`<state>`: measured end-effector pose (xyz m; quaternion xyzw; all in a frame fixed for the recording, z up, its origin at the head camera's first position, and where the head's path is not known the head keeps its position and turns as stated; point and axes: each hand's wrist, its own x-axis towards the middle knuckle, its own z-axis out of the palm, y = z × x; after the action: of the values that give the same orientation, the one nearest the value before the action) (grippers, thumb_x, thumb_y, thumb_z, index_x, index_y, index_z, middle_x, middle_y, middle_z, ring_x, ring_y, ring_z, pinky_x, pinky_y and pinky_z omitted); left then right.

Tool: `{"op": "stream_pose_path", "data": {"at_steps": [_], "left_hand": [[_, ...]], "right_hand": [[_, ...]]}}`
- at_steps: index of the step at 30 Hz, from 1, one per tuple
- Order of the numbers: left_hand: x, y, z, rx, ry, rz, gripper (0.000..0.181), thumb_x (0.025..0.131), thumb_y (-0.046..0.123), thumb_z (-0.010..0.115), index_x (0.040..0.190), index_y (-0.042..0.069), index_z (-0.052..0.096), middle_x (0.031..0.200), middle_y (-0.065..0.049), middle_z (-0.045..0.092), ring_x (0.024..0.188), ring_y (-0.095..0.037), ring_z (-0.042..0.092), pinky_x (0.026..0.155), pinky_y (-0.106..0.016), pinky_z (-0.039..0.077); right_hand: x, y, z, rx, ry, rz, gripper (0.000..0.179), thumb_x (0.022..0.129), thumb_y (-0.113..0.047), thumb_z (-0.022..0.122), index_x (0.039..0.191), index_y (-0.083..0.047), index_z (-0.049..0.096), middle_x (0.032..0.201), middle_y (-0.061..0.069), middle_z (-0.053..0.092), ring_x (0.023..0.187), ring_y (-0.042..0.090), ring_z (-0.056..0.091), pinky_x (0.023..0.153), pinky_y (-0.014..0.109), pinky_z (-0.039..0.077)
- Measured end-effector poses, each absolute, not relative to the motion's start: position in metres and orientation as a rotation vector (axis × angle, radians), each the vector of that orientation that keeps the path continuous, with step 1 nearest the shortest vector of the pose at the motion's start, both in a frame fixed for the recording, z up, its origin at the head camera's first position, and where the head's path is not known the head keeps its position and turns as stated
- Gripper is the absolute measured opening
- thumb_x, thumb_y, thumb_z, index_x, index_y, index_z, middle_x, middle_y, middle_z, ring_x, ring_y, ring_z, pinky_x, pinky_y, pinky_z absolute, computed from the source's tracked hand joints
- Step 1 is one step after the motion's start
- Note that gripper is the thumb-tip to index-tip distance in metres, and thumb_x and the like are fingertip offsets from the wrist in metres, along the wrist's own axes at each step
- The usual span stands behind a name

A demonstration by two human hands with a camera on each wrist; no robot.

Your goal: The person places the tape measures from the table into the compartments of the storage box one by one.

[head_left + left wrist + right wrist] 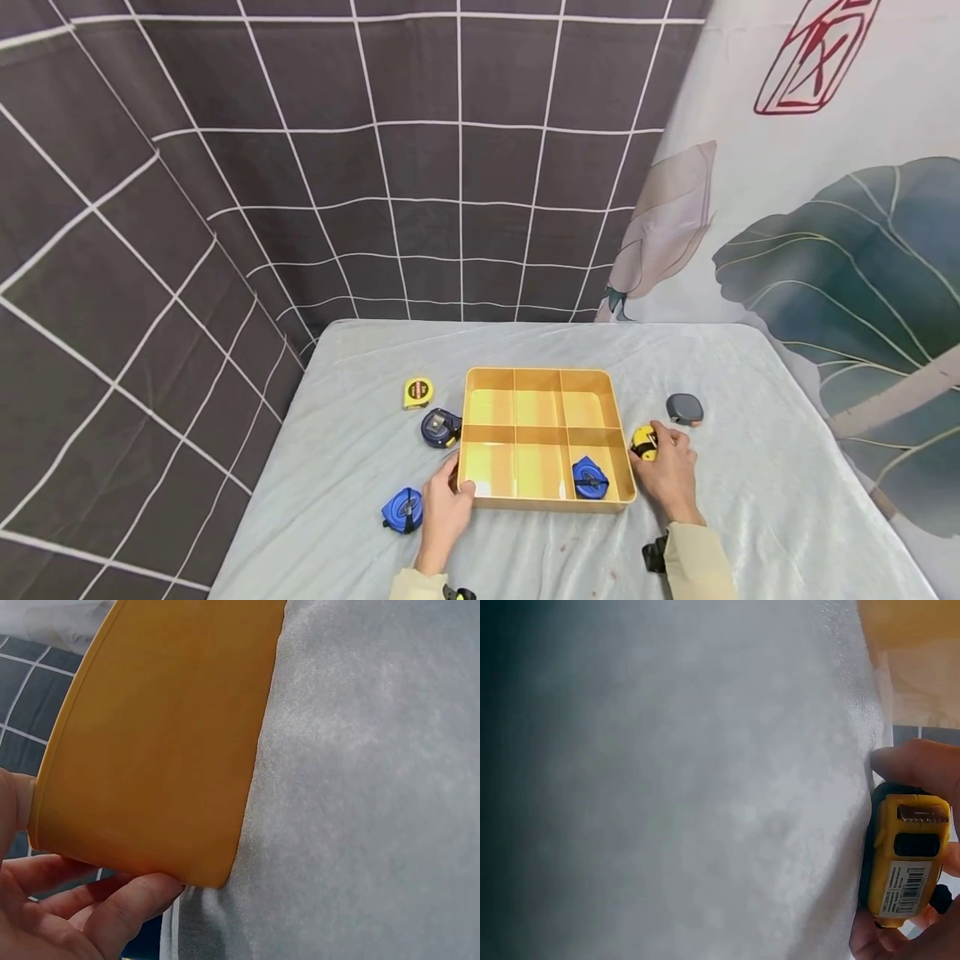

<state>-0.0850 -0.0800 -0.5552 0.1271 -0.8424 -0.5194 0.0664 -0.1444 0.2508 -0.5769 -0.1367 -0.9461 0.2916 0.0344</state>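
Left hand (446, 505) grips the tray (540, 503), right hand (669, 472) a yellow-and-black tape measure (642, 442) (grey tape measure (684, 407) just beyond).

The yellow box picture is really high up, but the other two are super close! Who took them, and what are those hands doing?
No robot here, just a person with small cameras on. The wide picture comes from a camera on the head, looking down. The close ones come from cameras on each wrist.

The left hand grips the near left corner of the yellow six-compartment tray. The right hand holds a yellow-and-black tape measure, a tool for seeing how long things are.

A blue tape measure sits in the tray's near right compartment. On the pale cloth are a yellow tape measure, a dark blue one, a bright blue one and a grey one.
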Motion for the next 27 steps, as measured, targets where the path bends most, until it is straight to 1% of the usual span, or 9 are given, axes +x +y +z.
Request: {"op": "stream_pose_path", "data": {"at_steps": [7, 12, 19, 27], "left_hand": [[-0.084, -0.079, -0.555, 0.329, -2.544, -1.52, 0.047, 0.072, -0.003, 0.056, 0.119, -0.002, 0.058, 0.114, -0.018, 0.062, 0.102, -0.026, 0.06, 0.084, -0.041, 0.048], [-0.085, -0.08, -0.553, 0.324, -2.549, -1.476, 0.047, 0.071, -0.003, 0.056, 0.119, -0.001, 0.059, 0.113, -0.017, 0.063, 0.101, -0.027, 0.06, 0.085, -0.043, 0.047], [-0.084, -0.081, -0.553, 0.343, -2.566, -1.476, 0.046, 0.072, -0.002, 0.058, 0.118, -0.001, 0.059, 0.112, -0.016, 0.063, 0.101, -0.026, 0.061, 0.086, -0.042, 0.047], [-0.083, -0.081, -0.555, 0.343, -2.554, -1.483, 0.046, 0.072, -0.002, 0.057, 0.118, 0.0, 0.059, 0.113, -0.015, 0.063, 0.102, -0.026, 0.06, 0.086, -0.042, 0.047]], "right_hand": [[-0.143, 0.251, -0.576, -0.445, -2.863, 0.956, 0.069, 0.072, -0.017, 0.072, 0.13, 0.002, 0.041, 0.126, 0.032, 0.031, 0.108, 0.049, 0.03, 0.08, 0.056, 0.034], [-0.14, 0.247, -0.569, -0.459, -2.835, 1.007, 0.068, 0.071, -0.016, 0.073, 0.129, 0.003, 0.042, 0.126, 0.031, 0.032, 0.109, 0.049, 0.03, 0.082, 0.056, 0.033], [-0.127, 0.24, -0.55, -0.493, -2.768, 1.077, 0.07, 0.071, -0.013, 0.072, 0.132, 0.002, 0.041, 0.129, 0.031, 0.031, 0.112, 0.048, 0.028, 0.084, 0.054, 0.031], [-0.115, 0.229, -0.519, -0.475, -2.721, 1.092, 0.069, 0.069, -0.011, 0.073, 0.13, 0.003, 0.044, 0.126, 0.03, 0.033, 0.111, 0.046, 0.03, 0.081, 0.051, 0.03]]}}
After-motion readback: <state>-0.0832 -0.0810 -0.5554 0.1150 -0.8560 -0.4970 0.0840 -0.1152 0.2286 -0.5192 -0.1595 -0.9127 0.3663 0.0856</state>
